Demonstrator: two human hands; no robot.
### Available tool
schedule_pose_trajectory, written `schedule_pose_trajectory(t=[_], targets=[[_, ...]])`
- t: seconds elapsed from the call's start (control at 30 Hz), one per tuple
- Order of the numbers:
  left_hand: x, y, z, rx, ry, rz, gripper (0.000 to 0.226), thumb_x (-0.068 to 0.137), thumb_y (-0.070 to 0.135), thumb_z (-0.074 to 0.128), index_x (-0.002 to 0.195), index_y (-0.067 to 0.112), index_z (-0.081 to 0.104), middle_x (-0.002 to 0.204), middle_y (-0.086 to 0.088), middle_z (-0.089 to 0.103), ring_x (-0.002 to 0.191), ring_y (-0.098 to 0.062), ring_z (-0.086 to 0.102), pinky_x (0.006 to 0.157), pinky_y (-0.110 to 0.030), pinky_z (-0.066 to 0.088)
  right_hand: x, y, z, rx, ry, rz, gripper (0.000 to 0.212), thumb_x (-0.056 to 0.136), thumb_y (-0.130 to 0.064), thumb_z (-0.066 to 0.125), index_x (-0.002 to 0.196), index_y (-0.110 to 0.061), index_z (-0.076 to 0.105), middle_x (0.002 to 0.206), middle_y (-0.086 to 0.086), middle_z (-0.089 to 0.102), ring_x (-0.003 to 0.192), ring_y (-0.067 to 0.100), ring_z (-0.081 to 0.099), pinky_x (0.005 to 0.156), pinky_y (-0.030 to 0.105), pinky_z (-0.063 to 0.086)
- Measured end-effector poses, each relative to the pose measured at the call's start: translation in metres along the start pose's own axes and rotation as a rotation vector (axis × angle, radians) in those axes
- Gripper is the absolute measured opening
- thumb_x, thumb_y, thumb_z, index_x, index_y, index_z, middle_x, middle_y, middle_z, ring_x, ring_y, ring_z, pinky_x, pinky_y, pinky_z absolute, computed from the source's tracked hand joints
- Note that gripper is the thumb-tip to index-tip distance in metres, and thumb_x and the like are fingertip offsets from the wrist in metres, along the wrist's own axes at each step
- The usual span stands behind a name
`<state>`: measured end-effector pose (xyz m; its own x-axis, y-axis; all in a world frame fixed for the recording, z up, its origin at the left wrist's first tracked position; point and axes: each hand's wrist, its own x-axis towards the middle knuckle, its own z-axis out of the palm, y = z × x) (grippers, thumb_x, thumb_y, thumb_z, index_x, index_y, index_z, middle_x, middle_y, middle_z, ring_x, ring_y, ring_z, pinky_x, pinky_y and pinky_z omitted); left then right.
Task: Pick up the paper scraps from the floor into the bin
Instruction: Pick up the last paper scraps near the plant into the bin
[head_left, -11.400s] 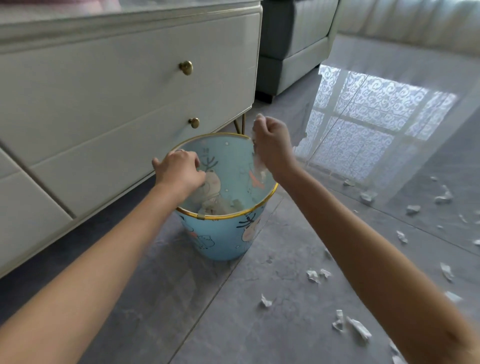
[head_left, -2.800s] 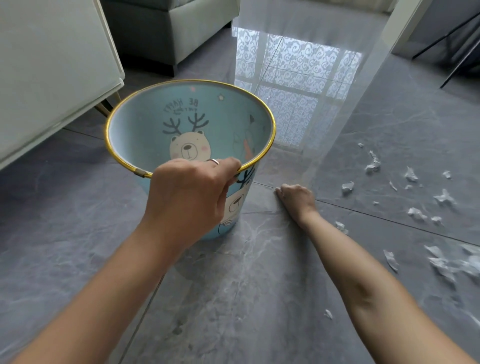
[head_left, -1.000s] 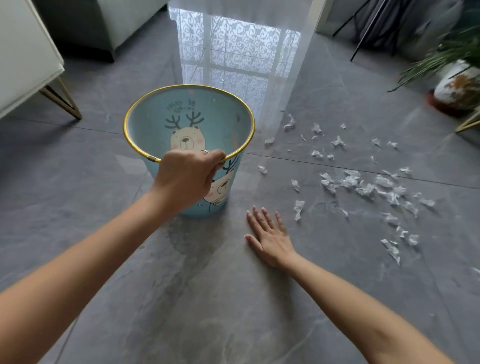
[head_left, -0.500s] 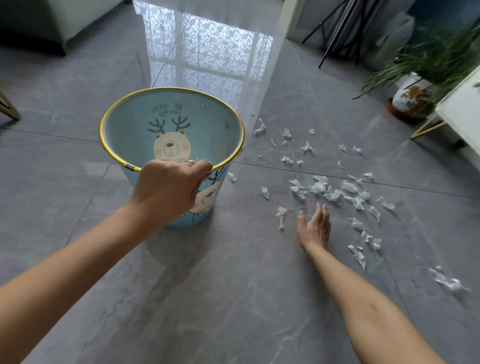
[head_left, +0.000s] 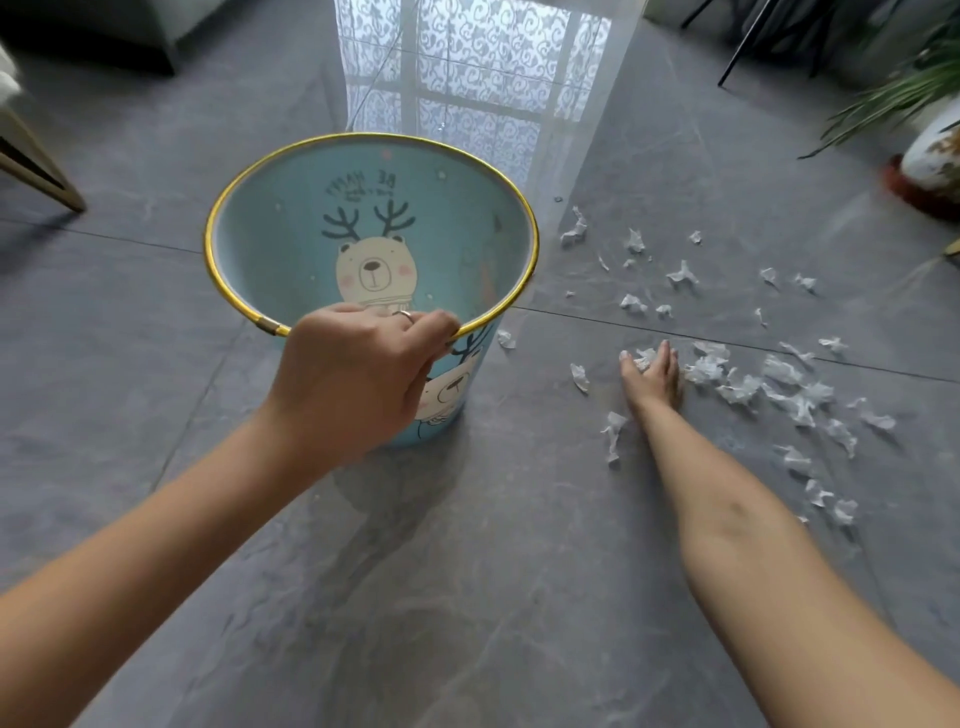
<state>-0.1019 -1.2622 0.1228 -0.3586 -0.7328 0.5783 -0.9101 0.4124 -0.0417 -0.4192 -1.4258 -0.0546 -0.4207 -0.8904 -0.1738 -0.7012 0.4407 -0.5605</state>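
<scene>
1. The paper scraps (head_left: 748, 387) lie scattered on the grey floor (head_left: 467, 597), to the right of the bin. Most form a loose band from near the bin's right side out towards the right edge of view. A few lie closer in, beside the right forearm.
2. One small scrap (head_left: 645, 358) sits between the thumb and fingers of the right hand. I cannot tell whether the hand touches it.
3. The right hand (head_left: 654, 379) is low at the floor among the scraps. Its fingers (head_left: 667, 356) are straight and close together, pointing away, with the thumb spread to the left. It grips nothing that shows.
4. The bin (head_left: 291, 249) stands upright on the floor, left of the scraps. It is pale blue with a gold rim, and a bear with antlers is pictured on its inner wall. The left hand hides its bottom.
5. The left hand (head_left: 358, 374) grips the bin's near rim, its fingers curled over the gold edge. One finger wears a ring (head_left: 406, 315).
6. Farther off, a window reflection (head_left: 467, 78) shines on the floor beyond the bin. A potted plant (head_left: 935, 156) stands at the right edge and a furniture leg (head_left: 41, 176) at the left.
</scene>
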Motion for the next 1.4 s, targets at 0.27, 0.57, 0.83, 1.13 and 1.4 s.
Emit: schedule_pose_trajectory(t=[0.27, 0.57, 0.83, 1.13, 1.4], targets=[[0.001, 0.0, 0.0, -0.001, -0.014, -0.02, 0.012, 0.088, 0.017, 0.057, 0.081, 0.015, 0.067, 0.054, 0.0, 0.061, 0.044, -0.026, 0.057, 0.045, -0.023, 0.035, -0.018, -0.015, 0.019, -0.032, -0.137, -0.341, 0.043, 0.09, -0.029, 0.053, 0.13, -0.013, 0.048, 0.15, 0.006, 0.034, 0.139, 0.019, 0.03, 0.116, 0.037, 0.008], [0.001, 0.001, 0.0, 0.015, -0.048, -0.029, 0.015, 0.09, 0.018, 0.053, 0.081, 0.013, 0.065, 0.054, -0.001, 0.061, 0.041, -0.026, 0.054, 0.045, -0.022, 0.034, -0.064, 0.024, -0.005, -0.483, -0.238, -0.756, 0.078, 0.07, -0.067, 0.025, 0.138, -0.031, 0.037, 0.152, -0.005, 0.029, 0.141, 0.017, 0.026, 0.114, 0.045, 0.013], [0.001, 0.003, -0.003, 0.011, -0.062, -0.022, 0.019, 0.091, 0.018, 0.051, 0.079, 0.012, 0.063, 0.051, -0.002, 0.057, 0.039, -0.026, 0.051, 0.045, -0.022, 0.032, -0.081, 0.026, -0.008, -0.518, -0.071, -0.669, 0.046, 0.089, -0.045, 0.053, 0.118, -0.011, 0.05, 0.114, 0.012, 0.054, 0.09, 0.036, 0.062, 0.067, 0.04, 0.045], [0.001, 0.004, -0.004, 0.011, -0.052, -0.018, 0.015, 0.089, 0.016, 0.053, 0.08, 0.011, 0.063, 0.05, -0.002, 0.056, 0.038, -0.026, 0.051, 0.047, -0.021, 0.031, -0.082, 0.01, 0.0, -0.641, -0.122, -0.716, 0.035, 0.099, -0.04, 0.034, 0.109, -0.01, 0.048, 0.107, 0.017, 0.061, 0.091, 0.04, 0.064, 0.068, 0.039, 0.046], [0.001, 0.003, -0.004, 0.02, -0.053, -0.018, 0.018, 0.091, 0.018, 0.052, 0.079, 0.011, 0.063, 0.049, -0.002, 0.055, 0.037, -0.026, 0.05, 0.047, -0.021, 0.029, -0.068, 0.004, -0.01, 0.193, 0.063, -0.201, 0.048, 0.101, -0.029, 0.036, 0.059, -0.008, 0.046, 0.058, 0.014, 0.053, 0.06, 0.031, 0.05, 0.06, 0.034, 0.032]])
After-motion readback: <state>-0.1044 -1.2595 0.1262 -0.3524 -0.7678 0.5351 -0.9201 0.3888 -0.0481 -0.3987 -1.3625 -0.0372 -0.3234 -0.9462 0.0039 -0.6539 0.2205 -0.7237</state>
